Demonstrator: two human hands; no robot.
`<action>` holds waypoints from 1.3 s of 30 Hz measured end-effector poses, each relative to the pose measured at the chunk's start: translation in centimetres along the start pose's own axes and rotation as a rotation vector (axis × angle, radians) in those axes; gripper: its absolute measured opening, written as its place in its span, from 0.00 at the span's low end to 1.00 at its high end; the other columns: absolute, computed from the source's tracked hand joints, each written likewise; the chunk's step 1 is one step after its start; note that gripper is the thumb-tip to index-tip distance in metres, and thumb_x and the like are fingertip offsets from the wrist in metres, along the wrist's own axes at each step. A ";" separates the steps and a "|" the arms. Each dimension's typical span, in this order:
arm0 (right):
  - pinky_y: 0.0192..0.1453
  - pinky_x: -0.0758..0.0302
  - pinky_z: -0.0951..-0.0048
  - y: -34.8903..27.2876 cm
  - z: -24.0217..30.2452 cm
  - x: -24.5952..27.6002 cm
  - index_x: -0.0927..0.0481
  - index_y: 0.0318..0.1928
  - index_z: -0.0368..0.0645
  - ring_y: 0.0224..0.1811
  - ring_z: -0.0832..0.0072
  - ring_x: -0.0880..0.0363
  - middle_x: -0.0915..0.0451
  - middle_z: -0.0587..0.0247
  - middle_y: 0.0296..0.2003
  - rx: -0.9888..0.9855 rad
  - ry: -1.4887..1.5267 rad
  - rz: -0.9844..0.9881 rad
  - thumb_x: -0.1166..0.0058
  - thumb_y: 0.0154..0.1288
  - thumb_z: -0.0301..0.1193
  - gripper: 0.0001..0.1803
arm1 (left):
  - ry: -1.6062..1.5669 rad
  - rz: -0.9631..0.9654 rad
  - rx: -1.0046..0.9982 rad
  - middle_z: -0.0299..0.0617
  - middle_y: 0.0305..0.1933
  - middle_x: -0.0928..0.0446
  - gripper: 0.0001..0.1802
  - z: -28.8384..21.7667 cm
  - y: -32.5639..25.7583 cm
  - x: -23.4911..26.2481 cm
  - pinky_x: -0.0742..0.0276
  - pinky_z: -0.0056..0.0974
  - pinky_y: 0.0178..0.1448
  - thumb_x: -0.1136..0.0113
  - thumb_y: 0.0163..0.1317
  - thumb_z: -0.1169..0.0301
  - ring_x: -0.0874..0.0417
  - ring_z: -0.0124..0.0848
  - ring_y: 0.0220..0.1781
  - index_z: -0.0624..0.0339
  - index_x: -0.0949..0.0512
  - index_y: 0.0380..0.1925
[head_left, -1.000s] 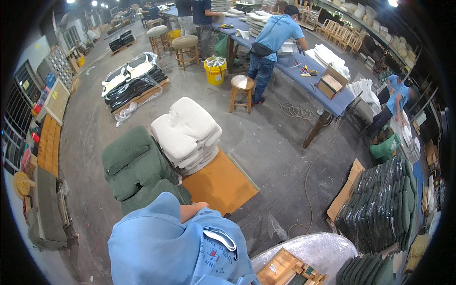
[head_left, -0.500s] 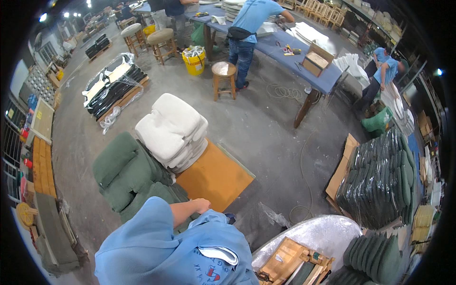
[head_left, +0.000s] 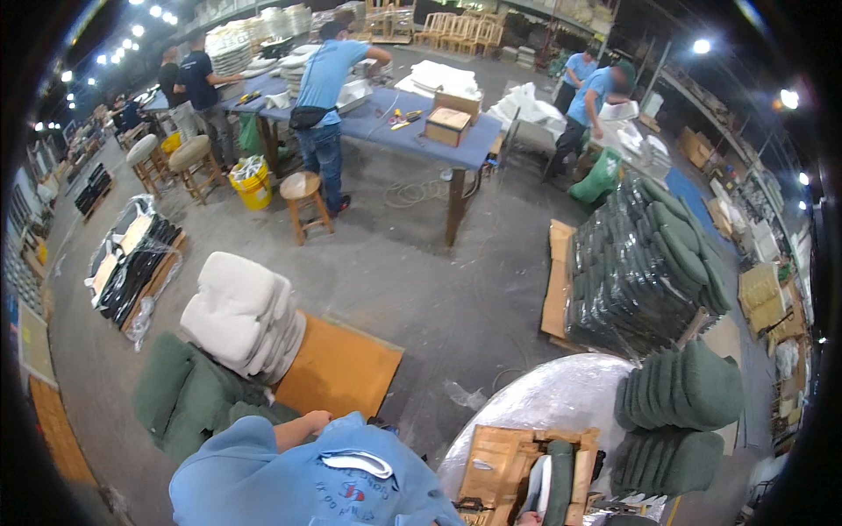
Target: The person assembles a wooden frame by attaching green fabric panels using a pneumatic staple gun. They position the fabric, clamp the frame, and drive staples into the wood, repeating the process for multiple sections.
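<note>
My own blue shirt (head_left: 333,482) fills the lower middle of the head view. A bare bent arm (head_left: 305,425) pokes out of its left sleeve, just above a pile of dark green cushions (head_left: 189,394). Neither of my hands shows; both are hidden below the shirt or out of the picture. A stack of white cushions (head_left: 237,311) leans on the green pile, beside an orange-brown wooden board (head_left: 338,368) lying on the concrete floor. Lower right, a wooden frame (head_left: 517,460) with a green cushion in it rests against clear plastic wrap (head_left: 561,399).
Loose green cushions (head_left: 680,386) and a plastic-wrapped cushion stack on a pallet (head_left: 645,263) stand at right. A blue worktable (head_left: 412,140) crosses the back, with a person in a blue shirt (head_left: 329,74), a wooden stool (head_left: 303,188) and a yellow bucket (head_left: 254,180). Other people work farther off.
The view has swung to the right: the white and green cushions slid left and the wrapped stack and wooden frame came further in. My bent arm stays put.
</note>
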State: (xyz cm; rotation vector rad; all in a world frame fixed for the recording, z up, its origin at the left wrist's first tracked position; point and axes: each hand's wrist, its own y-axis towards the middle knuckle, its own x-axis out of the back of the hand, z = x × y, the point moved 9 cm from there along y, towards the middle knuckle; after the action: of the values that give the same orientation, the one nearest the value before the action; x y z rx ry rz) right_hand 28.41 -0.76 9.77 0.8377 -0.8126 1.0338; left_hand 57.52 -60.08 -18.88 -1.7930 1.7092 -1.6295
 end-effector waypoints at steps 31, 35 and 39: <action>0.55 0.16 0.67 -3.6 24.7 6.4 0.15 0.52 0.28 0.49 0.68 0.13 0.12 0.53 0.50 -0.396 1.237 0.155 0.26 0.65 0.29 0.20 | -0.988 -0.112 -0.351 0.43 0.69 0.22 0.31 -28.5 -0.2 20.2 0.26 0.54 0.66 0.51 0.77 0.39 0.24 0.41 0.72 0.49 0.24 0.65; 0.39 0.18 0.61 -5.4 35.0 5.5 0.12 0.35 0.35 0.31 0.56 0.14 0.14 0.48 0.28 0.498 0.228 0.575 0.29 0.65 0.51 0.26 | -1.388 0.050 -0.927 0.42 0.70 0.24 0.29 -41.2 -5.4 21.5 0.36 0.63 0.79 0.50 0.78 0.42 0.31 0.44 0.79 0.46 0.27 0.68; 0.51 0.18 0.49 -12.2 38.1 4.8 0.13 0.44 0.36 0.46 0.47 0.13 0.12 0.45 0.41 0.877 0.299 0.871 0.43 0.74 0.51 0.26 | -1.392 0.526 -1.450 0.43 0.66 0.23 0.28 -43.6 -11.6 18.7 0.42 0.67 0.84 0.54 0.80 0.43 0.34 0.45 0.80 0.48 0.27 0.66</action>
State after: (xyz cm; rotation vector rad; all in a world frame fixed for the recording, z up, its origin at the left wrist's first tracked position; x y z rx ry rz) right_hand 34.88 -35.84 28.62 1.0221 -0.4249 2.3254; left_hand 26.37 -48.26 16.88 -1.5932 2.0333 1.2599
